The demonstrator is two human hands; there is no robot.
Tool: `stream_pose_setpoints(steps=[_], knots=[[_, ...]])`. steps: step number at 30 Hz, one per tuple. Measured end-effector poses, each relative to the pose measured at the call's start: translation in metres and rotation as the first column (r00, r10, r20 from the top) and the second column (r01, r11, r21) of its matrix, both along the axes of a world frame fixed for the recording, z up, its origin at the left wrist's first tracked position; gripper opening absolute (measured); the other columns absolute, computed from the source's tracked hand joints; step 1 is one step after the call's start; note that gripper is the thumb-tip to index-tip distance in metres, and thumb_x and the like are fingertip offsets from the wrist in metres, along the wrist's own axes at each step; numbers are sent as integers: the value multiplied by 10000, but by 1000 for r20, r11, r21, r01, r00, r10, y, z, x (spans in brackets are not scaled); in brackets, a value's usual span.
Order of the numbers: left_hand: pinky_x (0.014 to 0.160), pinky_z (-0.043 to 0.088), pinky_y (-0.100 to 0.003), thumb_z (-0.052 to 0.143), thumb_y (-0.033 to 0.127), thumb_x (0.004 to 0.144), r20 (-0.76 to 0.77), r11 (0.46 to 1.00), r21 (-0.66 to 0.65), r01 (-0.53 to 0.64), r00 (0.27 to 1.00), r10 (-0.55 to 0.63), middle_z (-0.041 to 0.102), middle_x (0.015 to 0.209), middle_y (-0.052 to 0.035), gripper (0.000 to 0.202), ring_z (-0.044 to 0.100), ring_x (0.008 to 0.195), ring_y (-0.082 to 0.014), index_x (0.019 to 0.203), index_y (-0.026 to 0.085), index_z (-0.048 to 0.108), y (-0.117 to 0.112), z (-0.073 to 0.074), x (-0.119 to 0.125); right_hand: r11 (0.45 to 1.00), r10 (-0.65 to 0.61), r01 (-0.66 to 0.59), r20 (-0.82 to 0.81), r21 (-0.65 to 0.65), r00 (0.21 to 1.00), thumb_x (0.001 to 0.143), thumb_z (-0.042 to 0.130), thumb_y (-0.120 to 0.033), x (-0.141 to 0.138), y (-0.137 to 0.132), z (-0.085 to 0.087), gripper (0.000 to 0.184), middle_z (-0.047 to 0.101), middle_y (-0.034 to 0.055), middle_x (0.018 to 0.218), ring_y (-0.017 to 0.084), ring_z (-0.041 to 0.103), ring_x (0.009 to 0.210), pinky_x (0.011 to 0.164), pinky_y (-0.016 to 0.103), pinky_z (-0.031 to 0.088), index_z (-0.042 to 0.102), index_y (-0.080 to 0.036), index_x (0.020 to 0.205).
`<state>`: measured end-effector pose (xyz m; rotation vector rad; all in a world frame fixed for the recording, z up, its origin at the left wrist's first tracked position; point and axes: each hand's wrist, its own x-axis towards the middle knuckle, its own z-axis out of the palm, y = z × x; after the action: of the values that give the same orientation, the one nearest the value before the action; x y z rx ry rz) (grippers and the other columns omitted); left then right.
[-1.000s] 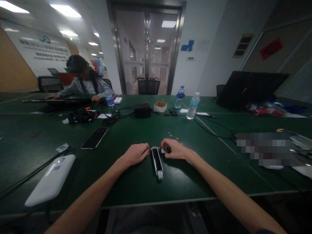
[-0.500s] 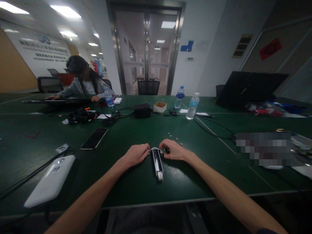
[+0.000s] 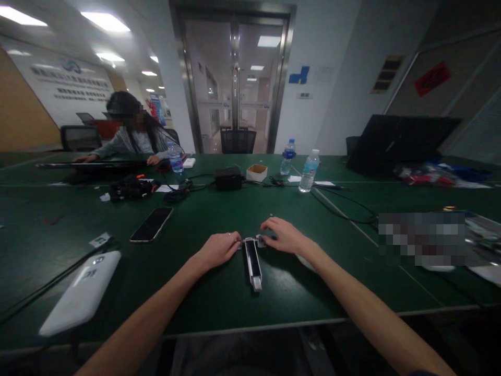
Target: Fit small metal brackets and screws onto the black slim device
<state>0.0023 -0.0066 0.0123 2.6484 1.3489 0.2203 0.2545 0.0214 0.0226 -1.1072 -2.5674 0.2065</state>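
Note:
A long, narrow white-framed device with a dark inside (image 3: 253,260) lies on the green table, its pale end toward me. Small metal tabs stick out on both sides of its far end. My left hand (image 3: 219,249) is closed in a pinch on the left tab, which its fingers mostly cover. Just beyond the right tab (image 3: 261,241), my right hand (image 3: 285,236) has thumb and index finger apart. The thumb is close to that tab; I cannot tell whether it touches. One tiny ring (image 3: 271,215) shows past the right fingers.
A phone (image 3: 152,224) and a white device (image 3: 84,292) lie to the left. Farther back are a black box (image 3: 228,178), an open small carton (image 3: 257,173), bottles (image 3: 309,171) and cables. A person (image 3: 131,130) sits across the table at the left.
My right hand has opened and shifted slightly away from the right tab. The small black piece at its fingers no longer shows. Most of the tiny rings are now hidden by it.

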Motion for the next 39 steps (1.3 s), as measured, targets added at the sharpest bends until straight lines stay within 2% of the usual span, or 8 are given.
stream_pose_setpoints(steps=[2,5,7,9,14,20,29,39], knots=[[682,453,-275,371,299,957,12,1000,-18,-10,1000,10,636,896,-44,224,607,774,-176,1049,184,541,-1,1,0,984,-173,168,108,53,979,873,526,-316,11,6,5,256,608,107,1059,225,562,986,853,342,439,589,-172,1075],[695,458,-278,374,305,955,26,999,-36,-17,1000,18,635,905,-44,231,605,786,-175,1053,182,543,-1,2,-1,916,-394,400,289,43,872,892,500,-359,31,15,5,280,620,138,1058,256,587,983,803,336,450,592,-161,1067],[699,459,-281,372,306,955,29,999,-37,-15,999,16,636,910,-44,234,606,793,-176,1058,181,541,-1,1,-1,879,-434,476,371,-24,821,893,503,-368,43,20,1,259,637,134,1042,254,611,952,755,315,455,600,-170,1028],[702,460,-283,366,307,956,24,999,-36,-15,1000,16,637,912,-44,238,606,796,-175,1063,182,539,-1,1,-1,868,-434,493,379,-70,818,891,512,-333,51,23,-5,203,656,115,1000,236,632,903,713,290,451,609,-183,988],[704,461,-285,363,309,956,11,999,-38,-20,1000,20,637,899,-49,242,603,788,-174,1060,180,538,-1,2,0,926,-340,370,259,-76,904,861,557,-223,49,28,-14,98,666,105,857,213,634,790,665,280,439,644,-177,855],[700,460,-288,369,304,953,2,999,-42,-24,1000,24,641,901,-50,236,610,798,-182,1054,177,541,-3,6,1,982,-153,156,43,-109,987,924,495,-249,26,22,-14,186,636,95,916,178,607,832,745,280,454,652,-152,902],[691,450,-283,380,291,952,3,1000,-20,-9,1000,9,638,890,-46,219,605,784,-183,1052,179,541,-3,5,1,969,-3,-19,-91,-246,996,918,531,-299,4,7,-11,152,658,31,864,153,609,771,699,269,459,613,-171,914],[675,446,-275,378,302,952,-18,999,-50,-17,1000,16,629,877,-45,223,596,763,-173,1051,180,536,-4,8,1,981,62,-82,-116,-177,991,887,579,-262,0,7,-15,122,630,44,913,154,594,823,753,284,465,640,-169,937]])
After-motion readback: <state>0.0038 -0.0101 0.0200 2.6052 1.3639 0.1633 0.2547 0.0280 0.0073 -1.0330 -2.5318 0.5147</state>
